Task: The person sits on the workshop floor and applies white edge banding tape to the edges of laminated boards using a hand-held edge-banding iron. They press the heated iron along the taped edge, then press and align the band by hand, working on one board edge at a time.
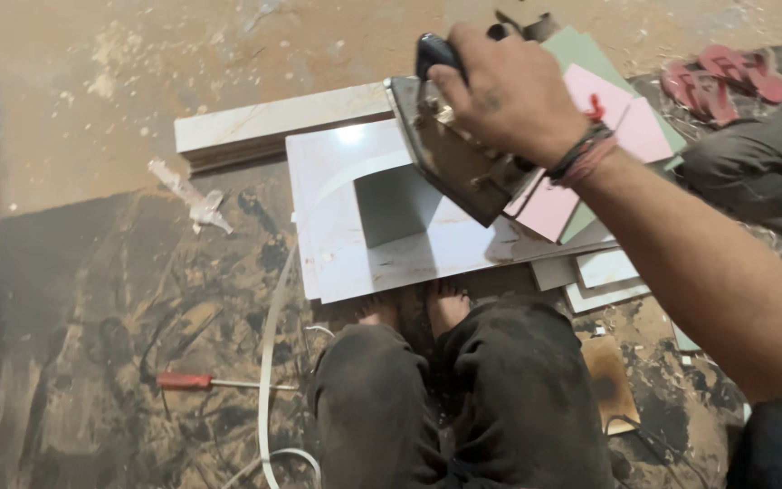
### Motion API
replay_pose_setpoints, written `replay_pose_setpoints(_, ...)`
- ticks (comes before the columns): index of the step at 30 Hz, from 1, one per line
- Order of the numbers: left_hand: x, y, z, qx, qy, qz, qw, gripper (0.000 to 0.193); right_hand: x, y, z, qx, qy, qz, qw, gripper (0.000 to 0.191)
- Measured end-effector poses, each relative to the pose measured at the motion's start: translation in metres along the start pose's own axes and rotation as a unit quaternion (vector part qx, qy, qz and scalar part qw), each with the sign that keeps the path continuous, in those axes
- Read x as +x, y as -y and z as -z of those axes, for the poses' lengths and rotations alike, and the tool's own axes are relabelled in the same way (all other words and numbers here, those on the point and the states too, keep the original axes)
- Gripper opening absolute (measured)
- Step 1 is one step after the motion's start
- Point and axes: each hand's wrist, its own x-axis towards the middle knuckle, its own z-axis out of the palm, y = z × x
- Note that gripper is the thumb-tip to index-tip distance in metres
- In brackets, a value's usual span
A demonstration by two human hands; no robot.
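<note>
Your right hand (pixel 509 91) is clamped around the dark handle of a clothes iron (pixel 450 149), fingers wrapped tight, wrist with red thread bands; the iron is tilted, lifted on its edge with the metal soleplate facing left and down toward the white board (pixel 382 244). Left hand not in view, so nothing to say on its grip. The iron hangs above the upper right part of the white board, close to it, can't tell if the tip touches. A white edge-banding strip (pixel 269 362) runs from the floor by your knees up and curves onto the board's face, where a length of it lies loose, bowed up off the surface, not flat. As a judgement: the work is early to midway, since the strip is laid in place on the board but looks unbonded along what shows, and most of its length trails on the floor. You squat with your bare feet (pixel 414 308) touching the board's near edge. Pink and green laminate sheets (pixel 590 145) sit under the iron's right side. A red-handled screwdriver (pixel 214 382) lies on the stained floor, well apart to the left. Red sandals (pixel 726 77) at top right.
</note>
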Motion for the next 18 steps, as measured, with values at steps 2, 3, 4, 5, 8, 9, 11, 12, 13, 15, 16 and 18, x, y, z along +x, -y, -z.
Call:
replay_pose_setpoints(2, 0.008, 0.011, 0.013, 0.012, 0.011, 0.016, 1.000, 0.024, 0.000, 0.005, 0.005, -0.001, -0.019, 0.017, 1.000, 0.030)
replay_pose_setpoints(3, 0.009, 0.009, 0.012, 0.024, 0.012, 0.022, 0.999, 0.025, 0.000, 0.008, 0.007, 0.001, -0.016, 0.010, 1.000, 0.030)
replay_pose_setpoints(4, 0.009, 0.004, 0.003, 0.036, 0.012, 0.027, 0.999, 0.025, 0.000, 0.009, 0.007, 0.002, -0.010, 0.003, 1.000, 0.030)
replay_pose_setpoints(5, 0.011, -0.003, -0.008, 0.049, 0.011, 0.030, 0.998, 0.025, 0.000, 0.010, 0.007, 0.002, -0.004, -0.003, 1.000, 0.029)
replay_pose_setpoints(8, 0.019, -0.020, -0.039, 0.137, -0.002, 0.036, 0.990, 0.027, 0.000, 0.011, 0.005, 0.023, 0.000, -0.004, 1.000, 0.030)
replay_pose_setpoints(9, 0.023, -0.022, -0.043, 0.207, -0.017, 0.036, 0.978, 0.027, 0.000, 0.011, 0.003, 0.023, 0.002, 0.002, 1.000, 0.030)
replay_pose_setpoints(11, 0.022, -0.005, -0.003, 0.411, -0.073, 0.054, 0.907, 0.028, 0.000, 0.009, 0.003, 0.012, 0.008, -0.007, 1.000, 0.030)
replay_pose_setpoints(12, 0.020, 0.010, 0.030, 0.528, -0.106, 0.081, 0.839, 0.029, 0.000, 0.009, 0.002, 0.009, 0.004, -0.008, 1.000, 0.030)
replay_pose_setpoints(13, 0.014, 0.025, 0.064, 0.612, -0.133, 0.104, 0.773, 0.029, 0.000, 0.009, 0.002, 0.007, -0.001, -0.006, 1.000, 0.030)
replay_pose_setpoints(15, -0.001, 0.056, 0.121, 0.617, -0.168, 0.153, 0.754, 0.022, 0.001, 0.009, 0.002, 0.005, -0.010, 0.000, 1.000, 0.030)
replay_pose_setpoints(16, -0.012, 0.068, 0.138, 0.564, -0.183, 0.206, 0.778, 0.025, 0.002, 0.009, 0.002, 0.005, -0.017, 0.007, 1.000, 0.030)
replay_pose_setpoints(18, -0.025, 0.085, 0.155, 0.565, -0.172, 0.180, 0.787, 0.022, 0.004, 0.008, 0.002, 0.002, -0.021, 0.009, 1.000, 0.030)
